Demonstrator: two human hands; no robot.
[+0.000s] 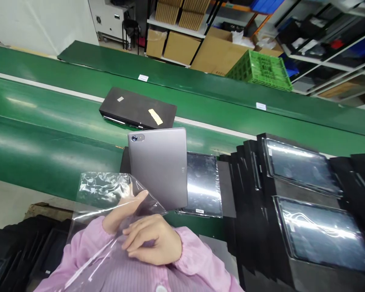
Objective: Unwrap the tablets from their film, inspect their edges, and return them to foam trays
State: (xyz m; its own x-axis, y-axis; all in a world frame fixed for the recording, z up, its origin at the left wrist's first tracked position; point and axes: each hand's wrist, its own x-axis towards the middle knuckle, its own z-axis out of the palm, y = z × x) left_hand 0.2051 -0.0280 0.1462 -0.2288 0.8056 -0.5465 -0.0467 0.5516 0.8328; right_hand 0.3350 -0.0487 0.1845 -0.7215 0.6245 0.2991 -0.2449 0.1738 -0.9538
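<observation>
Evidently one grey tablet lay back up at the counter, overlapping one wrapped tablet, its small back marking too tiny to read, as was the print on two white labels beyond. The left hand showed through one clear bag, thumb outstretched, the right hand half-curled nearby; whether either gripped film, I couldn't tell

Nothing is reading legibly: the tablet is bearing a tiny mark at three o'clock; the ledge is carrying white labels at eleven and two.
</observation>
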